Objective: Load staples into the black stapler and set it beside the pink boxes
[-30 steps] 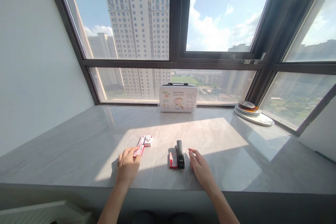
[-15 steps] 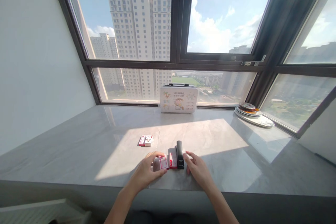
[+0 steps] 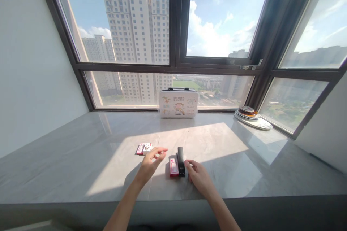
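A black stapler lies lengthwise on the grey marble-look sill. Against its left side rests a small red-and-white box, apparently stacked on another red one. My left hand hovers to the left of these, fingers apart and nothing in it. Just right of the stapler is my right hand, its fingers loosely bent and holding nothing; whether the fingertips touch the stapler I cannot tell. Behind my left hand, two small red-and-white boxes sit side by side, partly near its fingers.
A white case with cartoon print stands against the window at the back. A stack of plates is in the right corner. The sill's front edge runs below my hands; a white wall bounds the left.
My left hand has let go of the small box, now beside the stapler on the other box, and has lifted away to the left. The view has turned slightly right.
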{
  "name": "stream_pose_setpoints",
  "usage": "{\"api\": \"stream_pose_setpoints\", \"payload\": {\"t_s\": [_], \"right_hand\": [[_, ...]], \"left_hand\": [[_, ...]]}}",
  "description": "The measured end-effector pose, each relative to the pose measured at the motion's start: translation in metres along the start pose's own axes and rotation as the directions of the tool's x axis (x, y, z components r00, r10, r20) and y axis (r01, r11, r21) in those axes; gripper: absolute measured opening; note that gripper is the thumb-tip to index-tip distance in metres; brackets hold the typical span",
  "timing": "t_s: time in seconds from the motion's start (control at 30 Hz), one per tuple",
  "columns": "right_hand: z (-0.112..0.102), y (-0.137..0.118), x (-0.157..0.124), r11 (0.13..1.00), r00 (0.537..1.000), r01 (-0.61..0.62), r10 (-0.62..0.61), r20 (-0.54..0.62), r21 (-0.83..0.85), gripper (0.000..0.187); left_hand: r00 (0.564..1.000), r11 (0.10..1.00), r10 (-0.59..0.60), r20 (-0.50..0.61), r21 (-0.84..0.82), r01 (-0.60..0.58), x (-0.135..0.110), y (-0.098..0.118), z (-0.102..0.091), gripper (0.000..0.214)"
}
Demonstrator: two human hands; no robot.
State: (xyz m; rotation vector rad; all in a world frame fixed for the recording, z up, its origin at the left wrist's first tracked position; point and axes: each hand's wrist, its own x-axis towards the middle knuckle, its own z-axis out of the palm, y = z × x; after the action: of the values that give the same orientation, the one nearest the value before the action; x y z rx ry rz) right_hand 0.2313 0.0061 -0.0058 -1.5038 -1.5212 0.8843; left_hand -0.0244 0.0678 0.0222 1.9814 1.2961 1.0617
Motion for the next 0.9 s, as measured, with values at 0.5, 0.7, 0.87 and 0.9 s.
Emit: {"api": "stream_pose_setpoints", "payload": {"t_s": [0.5, 0.7, 0.87, 0.9], "right_hand": [[0.000, 0.001, -0.004, 1.000, 1.000, -0.005, 0.005, -0.009, -0.009, 0.065], [-0.002, 0.004, -0.006, 0.997, 0.997, 0.049, -0.046, 0.065, -0.059, 0.069], [-0.002, 0.007, -0.006, 0.997, 0.990, 0.037, -0.028, 0.138, -0.062, 0.085], [-0.002, 0.006, -0.006, 0.997, 0.989, 0.043, -0.032, 0.148, -0.068, 0.084]], "left_hand": [[0.996, 0.914, -0.030, -0.087, 0.401, 0.063, -0.077, -0.076, -0.057, 0.028], [1.000, 0.978, 0.012, 0.011, 0.208, -0.014, -0.074, -0.045, -0.042, 0.042], [1.000, 1.000, 0.007, -0.023, 0.029, -0.006, -0.045, -0.006, -0.006, 0.066], [1.000, 1.000, 0.024, -0.010, 0.009, -0.024, -0.039, 0.000, 0.003, 0.065]]}}
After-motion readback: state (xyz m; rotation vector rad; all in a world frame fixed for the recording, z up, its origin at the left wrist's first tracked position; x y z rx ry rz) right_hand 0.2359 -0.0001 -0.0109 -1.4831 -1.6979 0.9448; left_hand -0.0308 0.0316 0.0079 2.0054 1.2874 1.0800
